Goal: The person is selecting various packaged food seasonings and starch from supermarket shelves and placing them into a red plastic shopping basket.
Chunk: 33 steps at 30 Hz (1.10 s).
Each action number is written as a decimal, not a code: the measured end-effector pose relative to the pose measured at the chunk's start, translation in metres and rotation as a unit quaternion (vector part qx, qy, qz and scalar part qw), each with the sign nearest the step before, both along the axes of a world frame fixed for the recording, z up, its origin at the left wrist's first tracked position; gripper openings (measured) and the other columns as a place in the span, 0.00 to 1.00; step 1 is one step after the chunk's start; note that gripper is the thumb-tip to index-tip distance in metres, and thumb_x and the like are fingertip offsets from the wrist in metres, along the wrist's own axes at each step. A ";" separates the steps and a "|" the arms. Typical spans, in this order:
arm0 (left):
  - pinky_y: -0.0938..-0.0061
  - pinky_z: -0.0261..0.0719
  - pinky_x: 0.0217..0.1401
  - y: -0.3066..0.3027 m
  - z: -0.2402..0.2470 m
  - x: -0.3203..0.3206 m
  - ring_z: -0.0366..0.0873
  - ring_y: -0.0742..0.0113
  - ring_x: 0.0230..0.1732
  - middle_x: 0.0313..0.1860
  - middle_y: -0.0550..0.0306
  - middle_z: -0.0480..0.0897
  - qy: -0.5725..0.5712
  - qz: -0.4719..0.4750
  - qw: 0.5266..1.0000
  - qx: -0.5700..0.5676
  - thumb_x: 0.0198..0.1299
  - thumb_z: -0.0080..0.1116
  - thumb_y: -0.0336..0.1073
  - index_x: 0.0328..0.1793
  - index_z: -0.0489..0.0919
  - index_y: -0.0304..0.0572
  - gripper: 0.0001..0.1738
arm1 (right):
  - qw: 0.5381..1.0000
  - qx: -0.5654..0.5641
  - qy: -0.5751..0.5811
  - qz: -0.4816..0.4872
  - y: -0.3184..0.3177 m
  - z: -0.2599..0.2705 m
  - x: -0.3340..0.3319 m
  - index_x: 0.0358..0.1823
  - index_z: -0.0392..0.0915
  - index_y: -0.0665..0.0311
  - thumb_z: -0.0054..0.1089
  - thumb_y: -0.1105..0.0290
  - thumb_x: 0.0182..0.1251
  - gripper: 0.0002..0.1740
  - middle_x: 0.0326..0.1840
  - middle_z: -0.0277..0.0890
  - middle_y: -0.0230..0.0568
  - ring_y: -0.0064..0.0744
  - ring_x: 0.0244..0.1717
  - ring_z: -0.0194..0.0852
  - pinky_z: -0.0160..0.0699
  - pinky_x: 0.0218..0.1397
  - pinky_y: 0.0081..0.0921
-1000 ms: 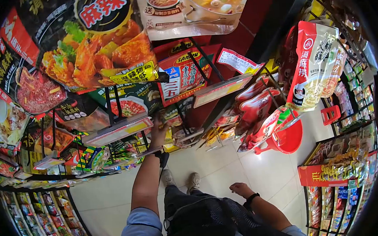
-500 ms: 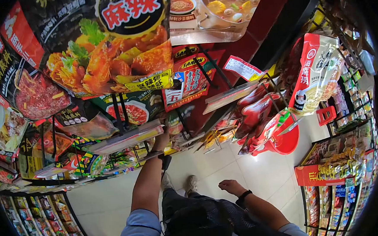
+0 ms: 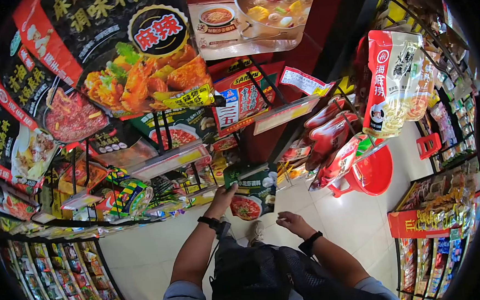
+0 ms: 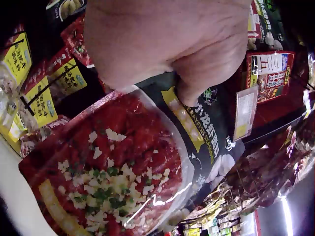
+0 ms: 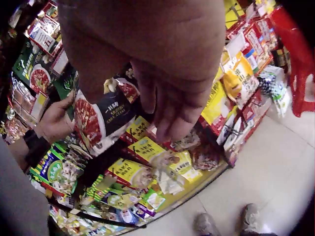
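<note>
My left hand (image 3: 220, 202) pinches a dark green seasoning packet (image 3: 251, 193) by its edge, the thumb lying over the front. In the left wrist view the packet (image 4: 123, 162) fills much of the picture, showing a bowl of red food topped with chopped garlic and green bits. The fingers behind it are hidden. To the right and slightly below the packet, my right hand (image 3: 295, 223) hangs with loosely curled fingers and holds nothing. From the right wrist, the right hand (image 5: 172, 88) overlaps part of the packet (image 5: 103, 120) in the left hand.
Large seasoning pouches (image 3: 147, 73) hang on hooks above, with price tags (image 3: 169, 161) jutting out. A Haidilao pouch (image 3: 384, 83) hangs at the right. Below it a red basket (image 3: 370, 175) stands on the tiled floor (image 3: 332, 221). Yellow packets (image 5: 142, 152) fill the lower rack.
My left hand has come out from the rack, back towards my body, now with the green packet in it. The right hand stays in front of me, its fingers still loose.
</note>
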State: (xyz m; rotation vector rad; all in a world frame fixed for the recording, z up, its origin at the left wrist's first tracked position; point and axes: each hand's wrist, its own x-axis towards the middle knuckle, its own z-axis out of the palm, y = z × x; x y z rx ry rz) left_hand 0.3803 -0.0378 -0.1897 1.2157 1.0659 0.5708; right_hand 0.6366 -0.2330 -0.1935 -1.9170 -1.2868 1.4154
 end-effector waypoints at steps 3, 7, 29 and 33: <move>0.74 0.71 0.48 -0.014 0.009 0.015 0.74 0.73 0.42 0.42 0.62 0.81 -0.029 -0.015 0.999 -0.035 0.67 0.53 0.51 0.49 0.79 0.35 0.23 | 0.985 0.109 0.131 -0.034 0.018 0.001 -0.008 0.62 0.67 0.69 0.67 0.62 0.61 0.31 0.56 0.76 0.44 0.32 0.59 0.72 0.75 0.58 0.30; 0.68 0.72 0.54 -0.036 0.025 0.027 0.76 0.64 0.50 0.50 0.53 0.80 0.005 -0.083 0.988 -0.132 0.62 0.56 0.60 0.56 0.75 0.33 0.34 | 0.934 0.036 0.352 -0.052 0.038 0.011 -0.011 0.64 0.65 0.68 0.70 0.70 0.56 0.35 0.60 0.74 0.40 0.31 0.61 0.69 0.69 0.64 0.31; 0.71 0.68 0.61 -0.067 -0.021 0.007 0.74 0.68 0.55 0.54 0.59 0.79 -0.096 -0.050 0.977 -0.184 0.64 0.57 0.48 0.57 0.76 0.42 0.22 | 0.900 -0.133 0.389 -0.145 -0.020 -0.050 0.007 0.57 0.73 0.67 0.69 0.75 0.53 0.27 0.52 0.79 0.38 0.32 0.49 0.79 0.79 0.55 0.31; 0.63 0.80 0.50 -0.007 -0.062 -0.040 0.79 0.64 0.51 0.48 0.61 0.79 -0.145 0.200 0.966 -0.077 0.66 0.55 0.39 0.63 0.69 0.44 0.21 | 0.959 0.036 0.279 -0.028 -0.051 -0.121 0.029 0.50 0.77 0.69 0.66 0.74 0.56 0.19 0.44 0.81 0.39 0.30 0.39 0.81 0.83 0.43 0.29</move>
